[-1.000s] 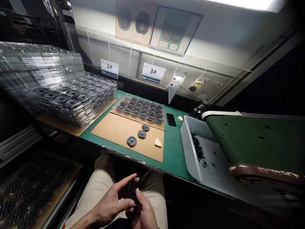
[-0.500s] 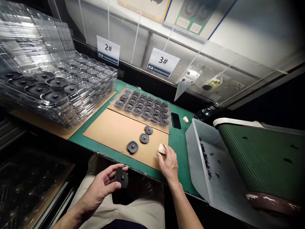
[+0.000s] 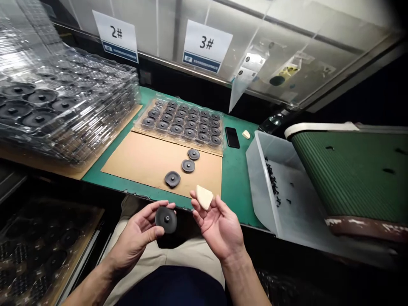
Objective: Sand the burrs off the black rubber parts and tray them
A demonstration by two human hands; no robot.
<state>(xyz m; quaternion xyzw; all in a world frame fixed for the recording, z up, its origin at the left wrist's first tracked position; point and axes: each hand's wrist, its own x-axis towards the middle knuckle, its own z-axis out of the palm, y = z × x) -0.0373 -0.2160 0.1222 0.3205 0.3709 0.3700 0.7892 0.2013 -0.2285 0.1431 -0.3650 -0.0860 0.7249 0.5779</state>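
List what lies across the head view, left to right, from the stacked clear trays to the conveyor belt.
Stacked clear trays → cardboard sheet → three loose black discs → black phone → clear plastic bin → green conveyor belt.

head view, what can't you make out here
- Small print on the 3# sign: too small.
- Black bits in the bin: too small to identify.
- Trays: stack cut off by the left edge.
- Disc back: hidden, facing the left hand.
- Wedge underside: hidden by the right hand.
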